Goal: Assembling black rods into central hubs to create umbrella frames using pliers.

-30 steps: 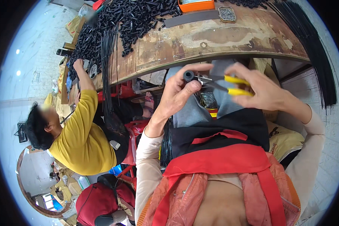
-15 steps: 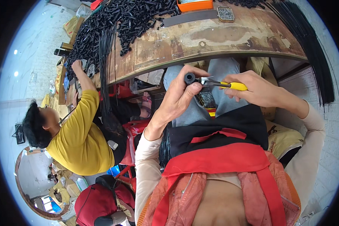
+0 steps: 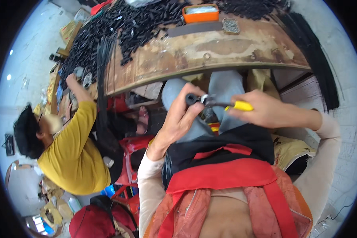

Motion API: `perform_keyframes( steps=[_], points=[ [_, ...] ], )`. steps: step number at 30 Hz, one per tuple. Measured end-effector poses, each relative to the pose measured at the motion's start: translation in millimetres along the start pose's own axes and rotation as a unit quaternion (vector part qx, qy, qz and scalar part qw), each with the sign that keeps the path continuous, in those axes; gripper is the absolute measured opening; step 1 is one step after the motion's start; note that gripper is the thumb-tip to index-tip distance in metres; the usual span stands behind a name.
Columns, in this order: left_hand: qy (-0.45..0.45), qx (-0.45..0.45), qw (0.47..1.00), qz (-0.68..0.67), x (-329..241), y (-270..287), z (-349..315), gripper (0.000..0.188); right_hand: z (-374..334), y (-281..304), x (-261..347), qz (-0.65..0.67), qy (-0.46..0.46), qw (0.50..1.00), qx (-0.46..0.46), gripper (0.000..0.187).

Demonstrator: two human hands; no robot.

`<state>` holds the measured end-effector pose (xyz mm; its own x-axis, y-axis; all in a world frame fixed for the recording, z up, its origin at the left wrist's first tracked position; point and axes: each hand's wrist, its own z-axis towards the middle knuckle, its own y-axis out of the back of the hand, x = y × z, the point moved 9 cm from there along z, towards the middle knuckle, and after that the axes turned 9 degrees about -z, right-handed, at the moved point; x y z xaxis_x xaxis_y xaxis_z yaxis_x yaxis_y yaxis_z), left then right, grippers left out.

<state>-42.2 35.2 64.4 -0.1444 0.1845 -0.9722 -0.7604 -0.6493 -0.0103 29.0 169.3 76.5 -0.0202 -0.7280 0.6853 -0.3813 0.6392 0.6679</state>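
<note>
Over my lap, my left hand [image 3: 177, 119] closes around a short black tubular part [image 3: 190, 98], its round hollow end facing up between thumb and fingers. My right hand [image 3: 263, 108] grips yellow-handled pliers [image 3: 242, 105]. The metal jaws meet a small pale or shiny bit at the side of the black part; blur hides whether they are clamped on it. Both hands are close together, just in front of the table edge.
The wooden table [image 3: 226, 51] holds a heap of black parts [image 3: 142, 37], an orange box [image 3: 201, 14], a small tray of metal bits [image 3: 231, 26] and bundles of thin black rods [image 3: 311, 51]. A person in yellow [image 3: 73, 158] works at the left.
The whole view has shifted, so table, hands and co-worker appear further left and slightly lower. My hands keep their holds on the black part and the pliers.
</note>
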Motion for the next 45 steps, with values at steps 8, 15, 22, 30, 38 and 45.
perform_keyframes(
  steps=[8,15,22,30,38,45],
  points=[
    [-0.055,-0.097,0.99,-0.085,30,48,31,0.046,72,90,-79,-0.256,0.151,0.895,-0.334,0.022],
    [-0.001,-0.044,0.995,-0.095,66,27,63,0.063,144,165,-161,-0.392,-0.006,0.862,-0.321,0.025],
    [0.029,-0.009,0.997,-0.07,72,11,76,0.055,162,179,-178,-0.346,0.001,0.875,-0.338,0.02],
    [0.02,-0.006,0.996,-0.082,57,-6,59,0.051,174,177,-184,-0.348,-0.057,0.902,-0.251,0.027],
    [0.013,-0.019,0.994,-0.103,40,-7,41,0.054,165,194,-202,-0.152,-0.096,0.941,-0.285,0.026],
    [0.006,-0.03,0.994,-0.102,44,-3,40,0.051,183,200,-248,0.106,-0.111,0.953,-0.26,0.022]
  ],
)
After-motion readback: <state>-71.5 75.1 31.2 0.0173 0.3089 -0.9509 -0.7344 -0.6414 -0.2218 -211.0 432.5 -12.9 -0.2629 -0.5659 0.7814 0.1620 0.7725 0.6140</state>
